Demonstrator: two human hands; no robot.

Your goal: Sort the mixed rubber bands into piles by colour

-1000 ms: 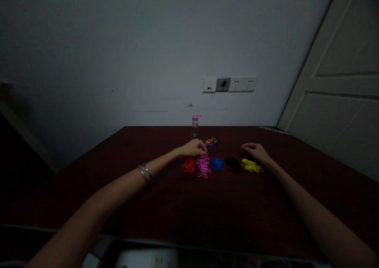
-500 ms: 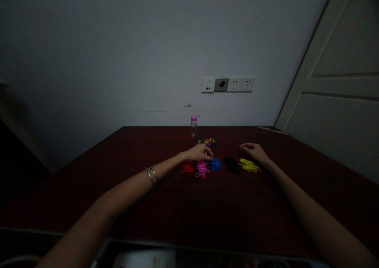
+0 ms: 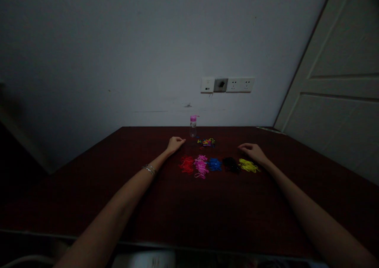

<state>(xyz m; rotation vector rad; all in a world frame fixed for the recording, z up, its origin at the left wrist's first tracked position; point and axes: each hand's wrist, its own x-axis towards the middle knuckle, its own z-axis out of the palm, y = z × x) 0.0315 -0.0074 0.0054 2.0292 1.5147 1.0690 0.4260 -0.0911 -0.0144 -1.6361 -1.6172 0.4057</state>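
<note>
Five heaps of thin bands lie in a row on the dark red table (image 3: 189,212): red (image 3: 186,164), pink (image 3: 201,166), blue (image 3: 214,164), black (image 3: 231,164) and yellow (image 3: 249,165). Behind them is a small mixed-colour pile (image 3: 206,142). My left hand (image 3: 175,144) rests behind and left of the red heap, fingers pressed together; whatever they may hold is too small to name. Beyond the black and yellow heaps, my right hand (image 3: 250,149) lies on the table with its fingers curled together, and I cannot make out anything in them.
A clear bottle with a pink cap (image 3: 193,126) stands behind the mixed pile, near the wall. Sockets and switches (image 3: 227,85) are mounted on the wall. A pale panelled door (image 3: 340,78) is on the right. Below the table's front edge a white object (image 3: 148,259) shows.
My left hand has moved left, from above the pink and blue heaps to beyond the red one, uncovering the red and pink heaps. My right hand has stayed in place.
</note>
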